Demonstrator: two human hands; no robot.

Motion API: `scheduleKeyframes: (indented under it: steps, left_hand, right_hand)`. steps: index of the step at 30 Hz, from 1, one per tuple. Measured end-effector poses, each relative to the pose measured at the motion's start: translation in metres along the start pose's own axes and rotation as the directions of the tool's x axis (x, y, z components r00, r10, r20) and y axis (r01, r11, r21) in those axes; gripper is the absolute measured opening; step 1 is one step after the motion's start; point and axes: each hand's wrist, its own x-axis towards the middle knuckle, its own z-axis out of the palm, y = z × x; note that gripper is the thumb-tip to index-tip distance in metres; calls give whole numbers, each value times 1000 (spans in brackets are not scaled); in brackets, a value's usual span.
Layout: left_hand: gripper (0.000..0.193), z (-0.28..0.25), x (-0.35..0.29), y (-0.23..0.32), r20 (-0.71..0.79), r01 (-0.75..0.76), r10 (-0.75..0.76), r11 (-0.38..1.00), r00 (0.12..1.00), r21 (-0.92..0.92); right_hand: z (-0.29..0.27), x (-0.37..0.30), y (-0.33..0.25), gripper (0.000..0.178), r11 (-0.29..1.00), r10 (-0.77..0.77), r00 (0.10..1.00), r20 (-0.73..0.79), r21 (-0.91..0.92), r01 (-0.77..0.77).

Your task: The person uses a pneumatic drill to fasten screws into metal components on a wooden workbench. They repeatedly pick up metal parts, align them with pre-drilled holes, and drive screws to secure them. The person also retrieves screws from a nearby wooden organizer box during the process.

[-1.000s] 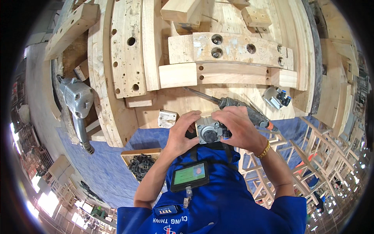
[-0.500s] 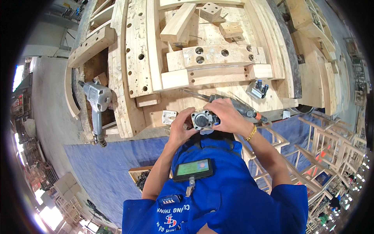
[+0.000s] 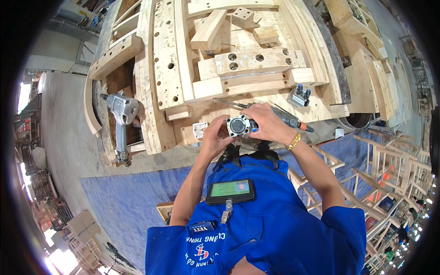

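Both hands hold a small square metal pneumatic cylinder (image 3: 238,125) with a round dark centre and a blue fitting, near the front edge of the wooden workbench. My left hand (image 3: 217,137) grips its left side, with thumb and fingers curled round it. From the other side my right hand (image 3: 269,123) closes on it beside the blue fitting. A pale square metal plate (image 3: 200,130) lies just left of my left hand. Behind my right hand is a long grey hand tool (image 3: 288,118) with an orange ring. Further right sits a similar metal cylinder (image 3: 299,95) with two blue-black fittings.
A silver pistol-shaped air tool (image 3: 123,112) rests on the left of the bench. Drilled wooden blocks (image 3: 259,62) and framing fill the far side. Blue sheeting (image 3: 137,192) covers the floor in front, with wooden frames (image 3: 389,169) at right.
The whole view has shifted slightly. Both hands keep their grip on the pneumatic cylinder, which sits a little further from my body. The bench items lie as before.
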Motion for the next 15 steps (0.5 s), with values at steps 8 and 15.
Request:
scheduleKeyframes:
  steps: [8, 15]
  left_hand:
    - [63, -10, -6, -6, 18, 29, -28, 999, 999, -31]
    - [65, -18, -11, -8, 46, -11, 12, 1000, 999, -18]
  right_hand:
    - [10, 3, -14, 52, 1000, 10, 999, -36, -21, -10]
    - [19, 1, -20, 54, 998, 59, 998, -32, -12, -59]
